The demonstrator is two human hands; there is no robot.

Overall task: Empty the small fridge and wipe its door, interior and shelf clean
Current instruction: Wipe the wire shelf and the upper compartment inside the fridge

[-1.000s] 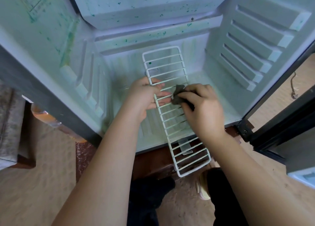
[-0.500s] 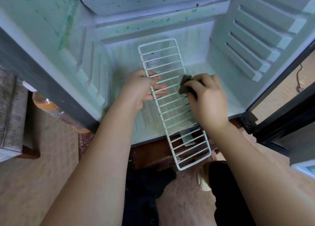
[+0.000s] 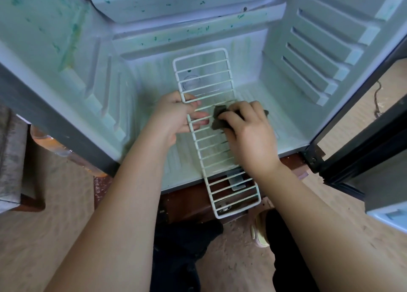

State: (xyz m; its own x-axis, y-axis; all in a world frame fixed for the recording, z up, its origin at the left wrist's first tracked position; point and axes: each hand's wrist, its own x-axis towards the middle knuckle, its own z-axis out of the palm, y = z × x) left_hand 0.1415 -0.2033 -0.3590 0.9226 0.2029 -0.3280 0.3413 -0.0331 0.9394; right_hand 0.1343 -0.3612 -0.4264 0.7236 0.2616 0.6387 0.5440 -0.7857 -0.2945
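Note:
A white wire shelf (image 3: pixel 204 75) lies lengthwise in front of me, its far end inside the open fridge and its near end past the fridge's front edge. My left hand (image 3: pixel 174 115) grips the shelf's left rail near the middle. My right hand (image 3: pixel 248 131) holds a dark cloth (image 3: pixel 219 119) pressed onto the wires, right beside the left fingers. The pale fridge interior (image 3: pixel 284 115) carries green specks and smears on its back wall and left wall.
The fridge door (image 3: pixel 374 150) stands open at the right, its dark edge close to my right forearm. Ribbed shelf rails (image 3: pixel 319 56) line the right wall. A bottle of orange liquid (image 3: pixel 50 144) lies at the left by the fridge. My legs and a shoe (image 3: pixel 259 232) are below.
My right hand rubbed the cloth across the shelf wires, out to the right rail and back toward the middle. My left hand kept its grip on the rail.

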